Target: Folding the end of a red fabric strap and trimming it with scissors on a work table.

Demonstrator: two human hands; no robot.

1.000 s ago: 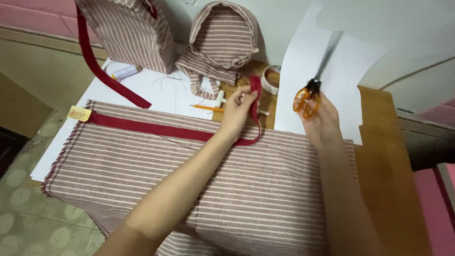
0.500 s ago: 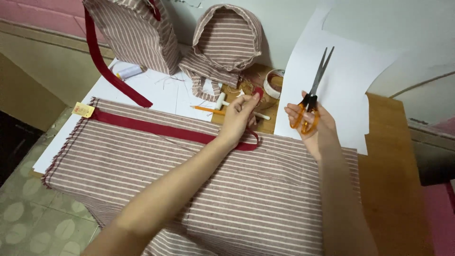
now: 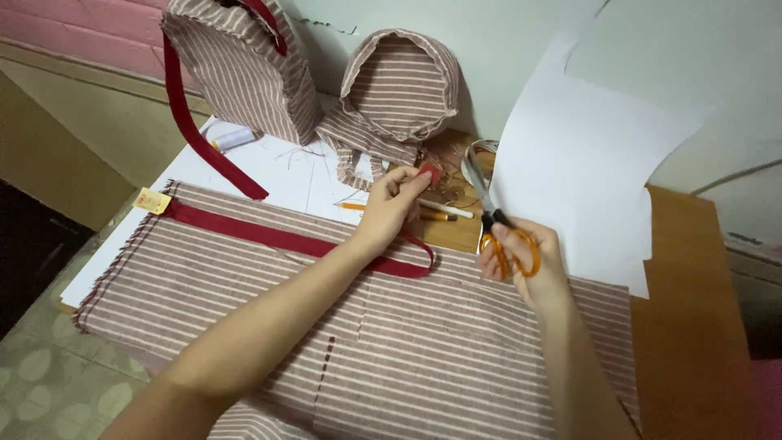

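A pink and white striped fabric lies flat across the table. A dark red strap runs along its upper edge. My left hand pinches the strap's right end and lifts it off the fabric, so the strap folds back in a loop. My right hand grips orange-handled scissors, with the blades pointing up and left toward the lifted end of the strap. The blades sit a little to the right of the left hand's fingers.
A striped bag with a red strap and a round striped piece stand at the back. White paper sheets lean at the right. A thread spool, pencils and a tape roll lie behind the fabric.
My right hand has swung the scissors from pointing up and right to pointing left toward the strap end. My left hand has lifted the strap end higher.
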